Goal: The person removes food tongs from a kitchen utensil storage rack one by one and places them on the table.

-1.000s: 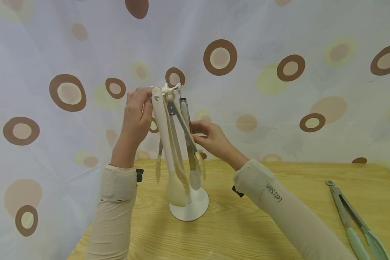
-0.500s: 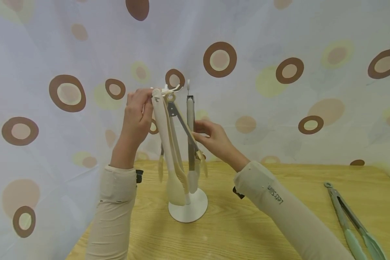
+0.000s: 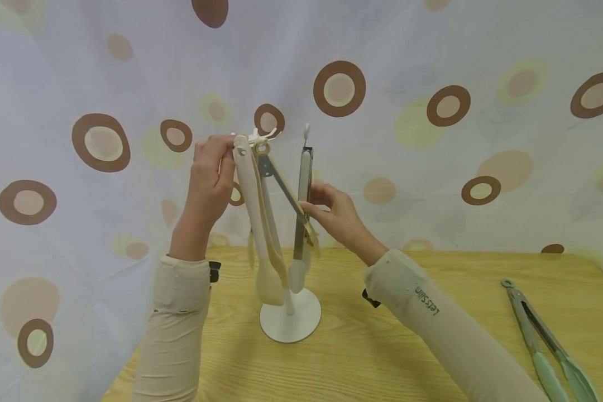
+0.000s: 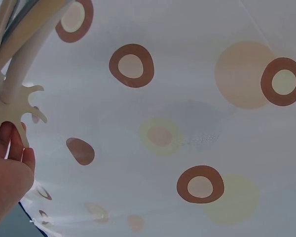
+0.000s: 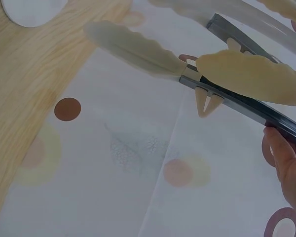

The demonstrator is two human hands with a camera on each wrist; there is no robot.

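My left hand (image 3: 208, 178) grips the hooked top (image 3: 263, 137) of a white utensil stand (image 3: 306, 324); in the left wrist view the fingers (image 4: 15, 143) curl between its cream hooks (image 4: 32, 106). In my right hand (image 3: 336, 218) a pair of metal tongs (image 3: 304, 178) with pale tips is pinched by the arms. The tongs hang upright, tips down, apart from the hooks on the right. Yellow-tipped tongs (image 3: 281, 184) hang open on the stand, one leg crossing in front of my right fingers' tongs. A cream-handled utensil (image 3: 251, 206) also hangs there, its head partly overlapped.
Green-tipped tongs (image 3: 537, 335) lie spread on the wooden table (image 3: 372, 352) at the right. A patterned curtain (image 3: 392, 50) hangs behind and along the left side of the table.
My right hand and the metal tongs have moved a little right, and the tongs' top has come away from the hooks. My left hand stays on the stand's top.
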